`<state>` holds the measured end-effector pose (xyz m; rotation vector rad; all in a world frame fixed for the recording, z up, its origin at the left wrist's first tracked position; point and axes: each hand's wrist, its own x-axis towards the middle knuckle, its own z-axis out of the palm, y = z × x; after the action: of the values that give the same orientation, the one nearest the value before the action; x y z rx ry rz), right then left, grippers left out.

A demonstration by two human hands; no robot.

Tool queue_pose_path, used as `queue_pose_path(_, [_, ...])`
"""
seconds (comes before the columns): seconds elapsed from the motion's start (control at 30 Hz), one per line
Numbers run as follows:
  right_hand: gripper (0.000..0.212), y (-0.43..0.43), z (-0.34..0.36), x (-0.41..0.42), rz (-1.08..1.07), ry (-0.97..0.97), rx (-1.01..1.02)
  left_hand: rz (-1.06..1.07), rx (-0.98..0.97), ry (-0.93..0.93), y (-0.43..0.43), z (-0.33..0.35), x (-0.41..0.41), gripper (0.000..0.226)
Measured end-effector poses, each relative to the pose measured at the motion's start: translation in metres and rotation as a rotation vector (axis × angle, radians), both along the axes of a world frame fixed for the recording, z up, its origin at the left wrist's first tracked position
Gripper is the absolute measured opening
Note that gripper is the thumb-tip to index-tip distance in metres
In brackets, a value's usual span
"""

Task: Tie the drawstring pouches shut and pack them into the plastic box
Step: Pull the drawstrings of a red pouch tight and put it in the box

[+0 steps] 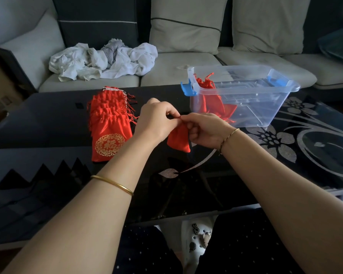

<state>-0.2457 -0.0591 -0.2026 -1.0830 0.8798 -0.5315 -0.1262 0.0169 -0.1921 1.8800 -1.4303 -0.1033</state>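
Pinching the drawstring [179, 116] of a red pouch [179, 139] with left grip [156, 120] and right grip [206, 129] over the counter [48, 119], box [251, 99] near far edge.

One plastic box [269, 113]. One red pouch [179, 139] between two hands: left hand [156, 120], right hand [208, 130]. At least two boxed pouches [212, 104]. One pouch stack [109, 119], number untellable. Two bangles: left bangle [112, 184], right bangle [229, 135].
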Motion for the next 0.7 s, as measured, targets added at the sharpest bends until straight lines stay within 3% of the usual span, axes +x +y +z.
queue_pose_path(0.1, [0.045, 0.0, 0.0, -0.002, 0.052, -0.017, 0.006, -0.014, 0.028, 0.011, 0.0, 0.0, 0.001, 0.01])
queue_pose_path(0.2, [0.021, 0.0, 0.002, -0.003, 0.051, -0.034, -0.029, -0.041, 0.03, 0.045, 0.001, 0.001, 0.002, 0.008])
queue_pose_path(0.3, [0.007, -0.003, 0.0, -0.004, 0.013, 0.005, -0.137, -0.048, -0.008, 0.203, 0.002, 0.002, 0.003, 0.007])
queue_pose_path(0.47, [0.008, -0.009, -0.002, -0.008, -0.038, 0.134, -0.308, -0.001, -0.019, 0.425, 0.003, 0.004, 0.009, 0.018])
queue_pose_path(0.7, [0.013, -0.017, -0.009, -0.008, -0.161, 0.263, -0.454, -0.007, 0.004, 0.399, -0.001, 0.002, 0.006, 0.022])
